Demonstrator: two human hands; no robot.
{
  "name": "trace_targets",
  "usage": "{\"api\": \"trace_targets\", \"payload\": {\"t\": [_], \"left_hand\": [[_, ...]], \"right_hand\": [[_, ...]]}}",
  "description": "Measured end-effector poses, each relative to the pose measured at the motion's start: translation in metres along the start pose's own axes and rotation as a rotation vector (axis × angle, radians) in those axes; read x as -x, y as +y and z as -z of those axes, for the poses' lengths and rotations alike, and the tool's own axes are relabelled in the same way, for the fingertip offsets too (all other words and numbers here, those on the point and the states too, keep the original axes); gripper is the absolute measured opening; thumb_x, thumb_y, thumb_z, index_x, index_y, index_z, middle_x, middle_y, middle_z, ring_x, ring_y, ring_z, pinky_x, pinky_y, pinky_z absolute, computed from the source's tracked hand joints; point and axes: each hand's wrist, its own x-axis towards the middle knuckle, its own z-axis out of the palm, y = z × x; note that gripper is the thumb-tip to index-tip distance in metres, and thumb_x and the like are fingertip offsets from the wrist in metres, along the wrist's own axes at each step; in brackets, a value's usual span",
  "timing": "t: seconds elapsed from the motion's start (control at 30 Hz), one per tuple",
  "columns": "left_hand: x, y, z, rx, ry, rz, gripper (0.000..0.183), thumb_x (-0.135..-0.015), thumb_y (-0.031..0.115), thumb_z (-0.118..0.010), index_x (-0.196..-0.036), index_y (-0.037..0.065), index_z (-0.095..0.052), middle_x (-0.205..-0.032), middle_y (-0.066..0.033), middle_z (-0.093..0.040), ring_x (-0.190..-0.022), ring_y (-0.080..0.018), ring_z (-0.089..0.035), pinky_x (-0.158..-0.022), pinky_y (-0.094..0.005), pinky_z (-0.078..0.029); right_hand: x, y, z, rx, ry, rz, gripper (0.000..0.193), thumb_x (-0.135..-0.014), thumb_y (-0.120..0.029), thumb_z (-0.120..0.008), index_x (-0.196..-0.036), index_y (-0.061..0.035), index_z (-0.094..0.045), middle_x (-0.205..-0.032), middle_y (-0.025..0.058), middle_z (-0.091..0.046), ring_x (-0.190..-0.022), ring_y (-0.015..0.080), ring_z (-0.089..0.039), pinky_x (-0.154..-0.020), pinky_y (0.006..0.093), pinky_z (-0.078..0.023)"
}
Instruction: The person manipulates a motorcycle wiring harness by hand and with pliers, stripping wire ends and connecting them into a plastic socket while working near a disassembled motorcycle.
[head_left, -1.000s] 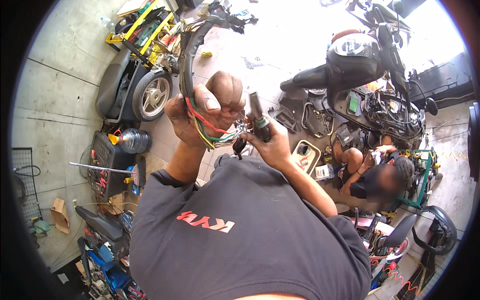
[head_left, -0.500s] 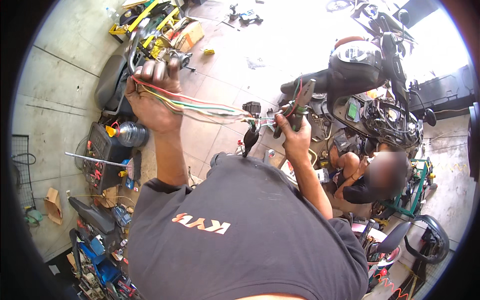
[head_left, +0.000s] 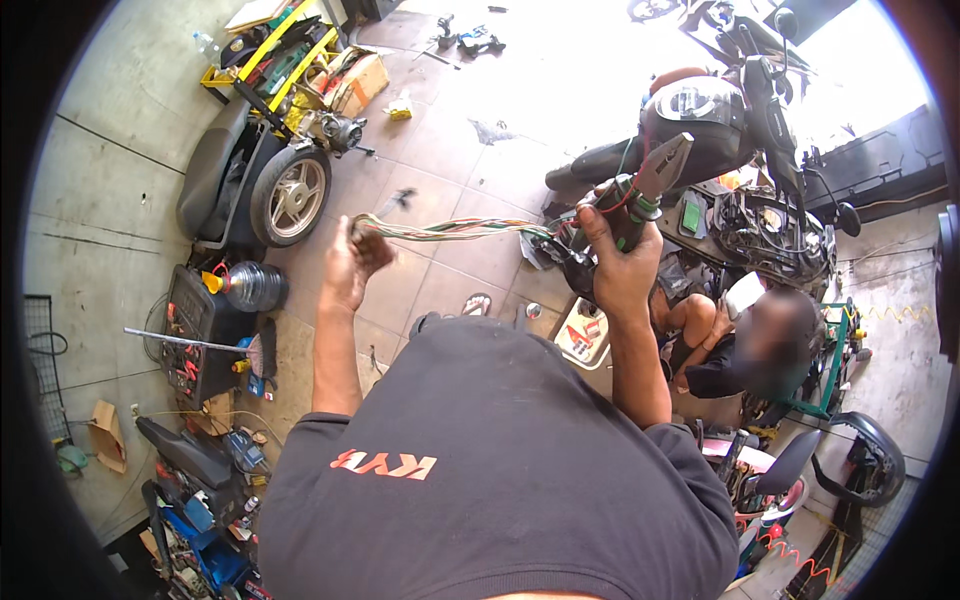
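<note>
A bundle of thin coloured wires [head_left: 455,230], red, green and pale, stretches between my two raised hands. My left hand [head_left: 352,268] is closed round its left end, where the strands loop over the fingers. My right hand [head_left: 627,262] grips a pair of pliers [head_left: 665,168], its jaws pointing up and to the right. The same hand holds the wires' right end, with a red strand curving beside the pliers. A dark part [head_left: 575,262], perhaps a connector, hangs just left of my right hand; its details are hard to make out.
A person [head_left: 715,340] sits low at the right, beside a stripped motorcycle [head_left: 770,240]. Below my right hand is a pale tray [head_left: 600,352] with red items. At the left stand a wheel [head_left: 292,195], a water jug [head_left: 255,290] and a black toolbox [head_left: 195,335].
My left hand has come down and nearer my right hand, uncovering the wheel. The wires now look twisted together instead of fanned out. My right hand and the pliers have shifted right.
</note>
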Motion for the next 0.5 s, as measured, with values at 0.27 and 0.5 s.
{"api": "trace_targets", "payload": {"t": [0.27,0.5], "left_hand": [[0.046,0.016,-0.106,-1.118,-0.21,-1.011,0.026,-0.092,0.029,-0.065,-0.098,0.004,-0.068,-0.09,-0.0137,-0.067,-0.08,-0.0296,-0.065,-0.079,-0.0371,-0.05],[0.06,-0.013,-0.183,-0.905,-0.608,-0.965,0.03,-0.086,0.021,-0.071,-0.109,0.003,-0.065,-0.101,-0.0138,-0.067,-0.091,-0.0313,-0.066,-0.081,-0.0398,-0.051]], "right_hand": [[-0.007,-0.013,-0.004,0.155,-0.182,-0.036,0.028,-0.085,-0.01,-0.075,-0.107,0.0034,-0.063,-0.093,0.0077,-0.07,-0.086,0.0106,-0.063,-0.078,0.0277,-0.051],[-0.003,-0.009,-0.008,0.22,-0.206,0.018,0.025,-0.086,-0.011,-0.073,-0.106,0.0023,-0.064,-0.088,0.0083,-0.07,-0.081,0.0115,-0.065,-0.074,0.029,-0.052]]}}
